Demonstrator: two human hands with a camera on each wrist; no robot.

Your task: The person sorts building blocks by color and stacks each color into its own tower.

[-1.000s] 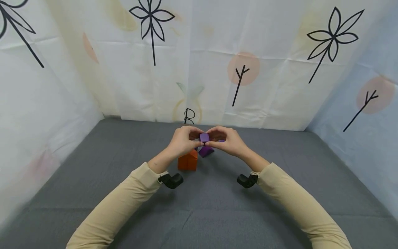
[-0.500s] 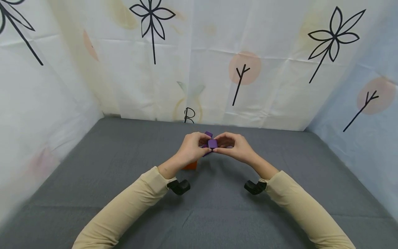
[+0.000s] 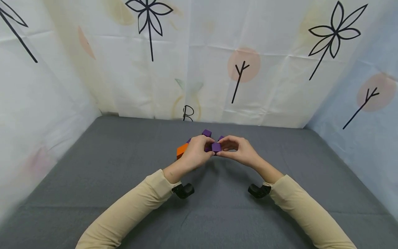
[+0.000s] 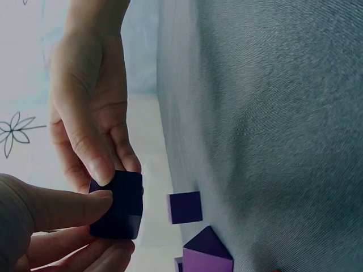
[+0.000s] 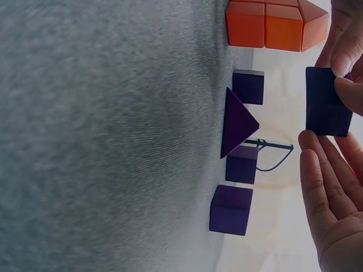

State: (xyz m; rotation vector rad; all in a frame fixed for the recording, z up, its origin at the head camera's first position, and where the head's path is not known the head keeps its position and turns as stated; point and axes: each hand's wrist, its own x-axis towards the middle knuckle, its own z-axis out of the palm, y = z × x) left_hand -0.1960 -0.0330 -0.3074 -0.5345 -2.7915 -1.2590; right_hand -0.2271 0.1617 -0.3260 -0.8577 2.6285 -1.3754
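Both hands meet over the middle of the table at one small purple block [image 3: 216,147]. My left hand [image 3: 196,152] pinches its left side between thumb and fingers, while my right hand [image 3: 240,150] pinches the right side. Seen from the left wrist, the held block [image 4: 122,207] is dark, with flat faces and fingertips of both hands on it. It is above the grey cloth. Past the hands, a purple triangular block [image 5: 238,124] lies among purple cubes, including a bigger one [image 5: 231,209] and a smaller one [image 5: 248,88].
Left of the hands stand orange blocks [image 3: 182,150], set tightly together and partly hidden by the left hand. A grey cloth [image 3: 140,145] covers the table. White patterned curtains [image 3: 211,76] rise along its back and sides. Dark wrist cameras [image 3: 183,191] hang below both wrists.
Both hands have moved to the right and nearer, carrying the purple block between them. More purple blocks show behind the hands, and the left hand now hides part of the orange blocks.
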